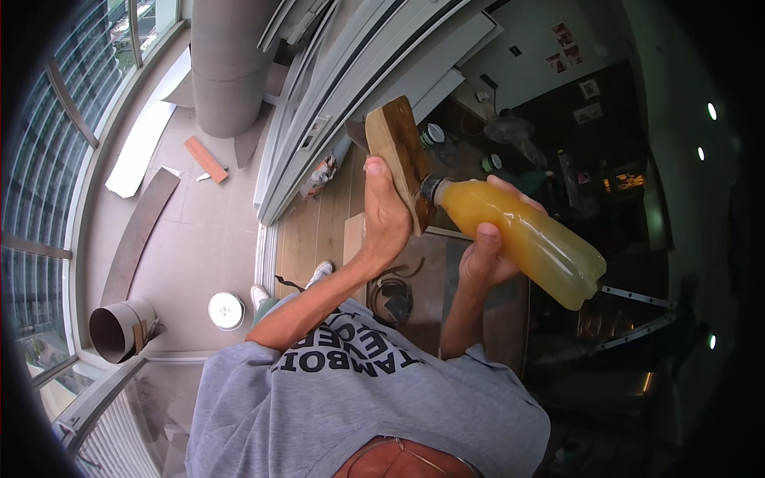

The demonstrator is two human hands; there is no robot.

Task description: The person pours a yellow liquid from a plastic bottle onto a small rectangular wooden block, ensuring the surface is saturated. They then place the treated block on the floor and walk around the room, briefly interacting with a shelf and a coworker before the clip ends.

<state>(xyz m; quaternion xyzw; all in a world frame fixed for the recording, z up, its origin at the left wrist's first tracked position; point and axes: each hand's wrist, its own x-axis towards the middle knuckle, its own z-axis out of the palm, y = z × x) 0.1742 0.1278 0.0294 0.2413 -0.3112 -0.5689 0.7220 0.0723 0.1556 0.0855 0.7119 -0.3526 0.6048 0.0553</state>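
Observation:
My left hand (384,217) grips a brown wooden block (401,147) and holds it upright in front of me. In my right hand (484,256) is a clear plastic bottle (530,239) full of orange liquid, held tilted. The bottle's dark cap (431,189) presses against the lower edge of the block. Both forearms rise from my grey printed shirt (358,390) at the bottom of the view.
Below lies a tiled balcony floor with a grey round column (227,68), a long white board (143,143), a small orange plank (205,159), a rolled sheet (119,331) and a round white lid (226,311). Sliding-door tracks (351,88) run diagonally. A dim room with a fan (510,127) lies to the right.

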